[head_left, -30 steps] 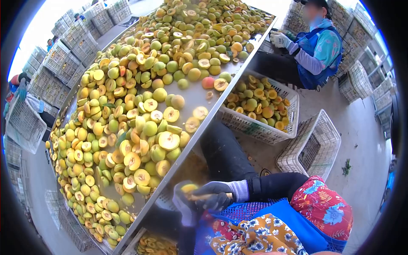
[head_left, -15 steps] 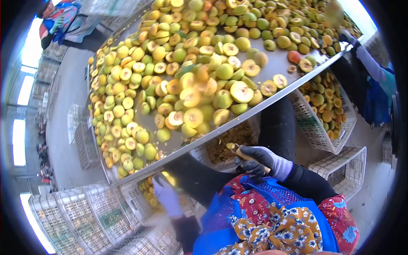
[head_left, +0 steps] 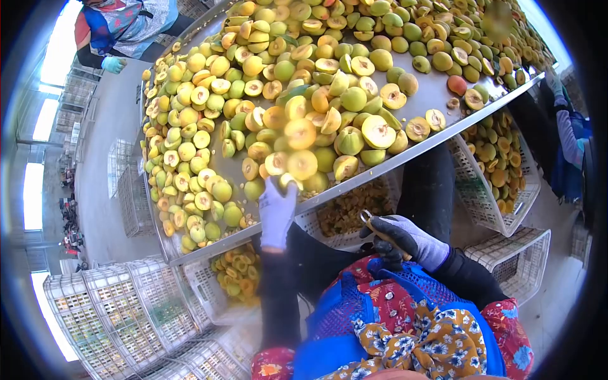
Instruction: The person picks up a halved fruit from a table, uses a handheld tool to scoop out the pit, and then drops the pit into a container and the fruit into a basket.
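Observation:
My left hand (head_left: 277,214), in a white glove, reaches up over the edge of the metal table (head_left: 432,95). Its fingertips touch a cut yellow fruit half (head_left: 290,182) at the rim of the big pile of green-yellow fruit (head_left: 304,82), whole and halved. Whether the fingers have closed on that half is hard to tell. My right hand (head_left: 405,237), in a dark grey glove, is held low by my lap. It grips a small pitting tool (head_left: 369,220) with a metal loop at its tip.
Under the table edge stand a white crate of pits (head_left: 354,212), a crate of fruit halves (head_left: 235,273) and another at the right (head_left: 497,166). An empty crate (head_left: 520,258) sits further right. Stacked crates (head_left: 120,316) fill the lower left. Other workers sit at top left (head_left: 120,25) and right (head_left: 570,133).
My left hand rose from the crate below the table up to the fruit at the table edge. My right hand stayed by my lap holding the tool. The view shifted slightly.

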Tool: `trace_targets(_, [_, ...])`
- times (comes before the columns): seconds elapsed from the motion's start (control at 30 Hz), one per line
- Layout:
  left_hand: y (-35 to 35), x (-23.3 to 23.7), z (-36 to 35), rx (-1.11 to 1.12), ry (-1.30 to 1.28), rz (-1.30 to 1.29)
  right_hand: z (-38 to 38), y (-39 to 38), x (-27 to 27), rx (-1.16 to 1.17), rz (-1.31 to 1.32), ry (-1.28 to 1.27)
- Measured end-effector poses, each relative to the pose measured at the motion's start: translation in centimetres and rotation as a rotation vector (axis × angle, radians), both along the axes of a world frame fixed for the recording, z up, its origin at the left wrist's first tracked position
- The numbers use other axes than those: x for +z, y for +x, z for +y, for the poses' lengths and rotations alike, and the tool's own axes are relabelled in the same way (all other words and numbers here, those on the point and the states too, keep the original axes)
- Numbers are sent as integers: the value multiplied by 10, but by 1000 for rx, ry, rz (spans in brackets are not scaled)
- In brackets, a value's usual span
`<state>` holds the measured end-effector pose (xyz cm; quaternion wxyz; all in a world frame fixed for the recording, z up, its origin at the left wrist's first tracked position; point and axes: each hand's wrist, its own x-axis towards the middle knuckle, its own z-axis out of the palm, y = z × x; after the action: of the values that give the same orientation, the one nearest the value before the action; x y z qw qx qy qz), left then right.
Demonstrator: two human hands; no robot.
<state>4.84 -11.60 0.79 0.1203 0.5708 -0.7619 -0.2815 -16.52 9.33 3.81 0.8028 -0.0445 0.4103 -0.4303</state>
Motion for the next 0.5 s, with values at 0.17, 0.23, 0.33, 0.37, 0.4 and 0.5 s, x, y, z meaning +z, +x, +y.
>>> trace_targets(0.17, [2, 46, 45, 228, 598, 884, -15, 3, 13, 74, 243, -139])
trace_targets(0.23, [-2, 40, 52, 102, 678, 927, -18, 13, 10, 64, 784, -554])
trace_targets(0.33, [-23, 39, 72, 171, 818, 1139, -19, 23, 23, 193, 1205, -727])
trace_targets(0.37, [-28, 39, 79, 204, 831, 1194, -17, 27, 24, 219, 1248, -698])
trace_targets(0.4, [-29, 35, 83, 157, 803, 1158, -16, 28, 25, 247, 1293, -673])
trace_targets(0.5, [-33, 38, 93, 120, 797, 1064, -10, 32, 24, 218, 1357, -715])
